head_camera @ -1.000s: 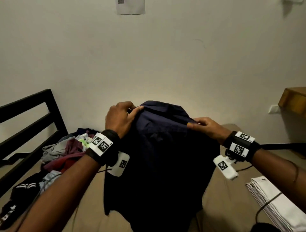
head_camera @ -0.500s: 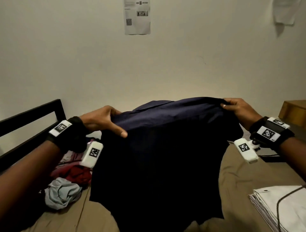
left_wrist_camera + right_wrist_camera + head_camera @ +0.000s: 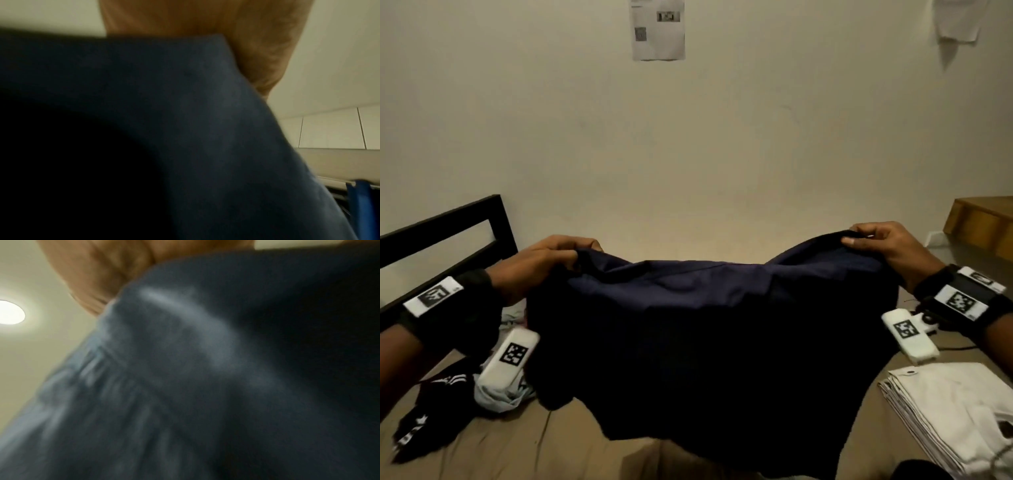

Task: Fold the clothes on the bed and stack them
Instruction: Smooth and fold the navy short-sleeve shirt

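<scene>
A dark navy shirt hangs spread wide in the air above the bed. My left hand pinches its top left corner and my right hand pinches its top right corner, arms far apart. The top edge sags a little between them, and the lower hem drapes down to the brown sheet. Both wrist views are blurred: navy cloth under my left hand's fingers, and navy cloth under my right hand's fingers.
A folded white garment lies on the bed at the right. Unfolded clothes sit at the left: a black piece with white stripes and a pale blue one. A black bed frame stands left, a wooden shelf right.
My hands have moved apart and lower, stretching the shirt from a bunched hold near the collar to a wide spread. The top edge now sags between them.
</scene>
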The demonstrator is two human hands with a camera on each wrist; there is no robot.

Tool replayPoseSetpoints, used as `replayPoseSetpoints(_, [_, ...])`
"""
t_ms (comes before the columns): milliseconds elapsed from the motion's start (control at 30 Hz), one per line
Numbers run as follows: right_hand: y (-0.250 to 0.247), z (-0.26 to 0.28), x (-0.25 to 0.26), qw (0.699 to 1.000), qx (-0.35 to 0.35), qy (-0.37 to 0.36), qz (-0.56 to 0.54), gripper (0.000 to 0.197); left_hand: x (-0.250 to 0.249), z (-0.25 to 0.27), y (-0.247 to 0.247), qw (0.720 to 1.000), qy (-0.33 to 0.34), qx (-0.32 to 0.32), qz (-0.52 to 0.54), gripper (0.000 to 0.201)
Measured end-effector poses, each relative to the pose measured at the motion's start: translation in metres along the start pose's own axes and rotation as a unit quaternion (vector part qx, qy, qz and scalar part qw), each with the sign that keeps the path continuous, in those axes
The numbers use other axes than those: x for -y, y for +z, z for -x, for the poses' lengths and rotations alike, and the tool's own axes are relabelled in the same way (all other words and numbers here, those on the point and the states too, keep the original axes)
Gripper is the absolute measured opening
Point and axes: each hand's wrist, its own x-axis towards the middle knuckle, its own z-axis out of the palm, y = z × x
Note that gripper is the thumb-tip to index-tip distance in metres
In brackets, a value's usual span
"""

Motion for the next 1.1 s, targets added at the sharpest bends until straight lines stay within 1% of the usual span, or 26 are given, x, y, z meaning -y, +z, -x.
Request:
replayPoseSetpoints(67, [-0.006,-0.003,-0.002,1.0,0.004,0.009,-0.018,0.023,-0.003,-0.003,-0.005,0.999,0.017,-0.023,0.017,0.028])
replayPoseSetpoints(133, [-0.009,-0.015,-0.01,0.999,0.019,0.019,-0.022,0.025,0.0,-0.012,-0.013,0.998,0.016,-0.033,0.044,0.021])
replayPoseSetpoints(167, [-0.007,-0.024,-0.017,0.999,0.028,0.028,-0.017,0.024,0.006,-0.019,-0.017,0.998,0.007,-0.039,0.053,0.017])
replayPoseSetpoints(233, [-0.002,-0.045,-0.034,0.998,0.042,0.049,-0.014,0.023,0.027,-0.038,-0.022,0.997,-0.019,-0.051,0.056,0.019])
replayPoseSetpoints(300, [0.007,-0.074,-0.064,0.996,0.05,0.078,-0.015,0.025,0.06,-0.067,-0.028,0.994,-0.057,-0.067,0.062,0.022])
replayPoseSetpoints(367, [0.02,-0.111,-0.107,0.992,0.05,0.112,0.002,0.025,0.107,-0.105,-0.035,0.989,-0.095,-0.091,0.064,0.026])
replayPoseSetpoints(467, [0.042,-0.184,-0.181,0.985,0.053,0.156,0.051,0.018,0.18,-0.177,-0.045,0.98,-0.152,-0.126,0.03,0.058])
replayPoseSetpoints(500, [0.047,-0.214,-0.213,0.982,0.05,0.169,0.071,0.01,0.206,-0.205,-0.049,0.975,-0.168,-0.144,0.024,0.062])
replayPoseSetpoints(533, [0.053,-0.238,-0.238,0.977,0.045,0.179,0.107,0.006,0.229,-0.231,-0.052,0.969,-0.174,-0.177,-0.002,0.063])
replayPoseSetpoints(567, [0.058,-0.261,-0.267,0.969,0.026,0.189,0.159,0.016,0.252,-0.258,-0.053,0.957,-0.186,-0.215,-0.064,0.06])
replayPoseSetpoints(600, [0.067,-0.278,-0.294,0.948,0.017,0.192,0.254,0.028,0.28,-0.286,-0.05,0.925,-0.212,-0.263,-0.174,0.055])
replayPoseSetpoints(633, [0.078,-0.287,-0.318,0.902,0.019,0.183,0.39,0.044,0.303,-0.305,-0.043,0.869,-0.237,-0.303,-0.311,0.052])
replayPoseSetpoints(667, [0.093,-0.284,-0.342,0.826,0.045,0.159,0.539,0.056,0.328,-0.322,-0.028,0.82,-0.24,-0.321,-0.408,0.054])
replayPoseSetpoints(700, [0.112,-0.27,-0.361,0.762,0.08,0.12,0.631,0.063,0.348,-0.329,-0.008,0.802,-0.232,-0.318,-0.449,0.058])
replayPoseSetpoints(733, [0.133,-0.248,-0.377,0.741,0.115,0.088,0.656,0.065,0.366,-0.329,0.016,0.807,-0.221,-0.294,-0.462,0.06])
replayPoseSetpoints(767, [0.15,-0.221,-0.396,0.751,0.146,0.069,0.64,0.065,0.386,-0.323,0.044,0.824,-0.215,-0.256,-0.457,0.058])
replayPoseSetpoints(800, [0.167,-0.188,-0.408,0.765,0.173,0.07,0.617,0.065,0.405,-0.309,0.07,0.839,-0.221,-0.217,-0.448,0.056])
replayPoseSetpoints(833, [0.176,-0.153,-0.427,0.763,0.21,0.093,0.604,0.069,0.424,-0.288,0.098,0.851,-0.239,-0.175,-0.433,0.055])
replayPoseSetpoints(867, [0.182,-0.117,-0.444,0.748,0.247,0.131,0.602,0.078,0.441,-0.263,0.121,0.856,-0.27,-0.134,-0.421,0.054])
replayPoseSetpoints(900, [0.185,-0.083,-0.46,0.724,0.292,0.178,0.599,0.087,0.457,-0.234,0.142,0.853,-0.309,-0.094,-0.41,0.054])
replayPoseSetpoints(933, [0.188,-0.048,-0.474,0.7,0.334,0.225,0.59,0.095,0.474,-0.203,0.162,0.843,-0.355,-0.064,-0.4,0.056])
replayPoseSetpoints(967, [0.189,-0.016,-0.487,0.683,0.363,0.26,0.578,0.101,0.487,-0.172,0.179,0.829,-0.399,-0.045,-0.39,0.058])
replayPoseSetpoints(1000, [0.189,0.012,-0.497,0.679,0.372,0.277,0.569,0.106,0.494,-0.141,0.195,0.813,-0.441,-0.04,-0.377,0.059])
replayPoseSetpoints(1033, [0.186,0.032,-0.504,0.685,0.367,0.273,0.568,0.107,0.499,-0.115,0.208,0.8,-0.473,-0.044,-0.367,0.061])
replayPoseSetpoints(1067, [0.184,0.045,-0.507,0.696,0.351,0.266,0.567,0.105,0.499,-0.092,0.22,0.796,-0.487,-0.058,-0.354,0.061])
replayPoseSetpoints(1100, [0.18,0.055,-0.507,0.711,0.333,0.263,0.56,0.103,0.495,-0.073,0.23,0.801,-0.487,-0.079,-0.338,0.061])
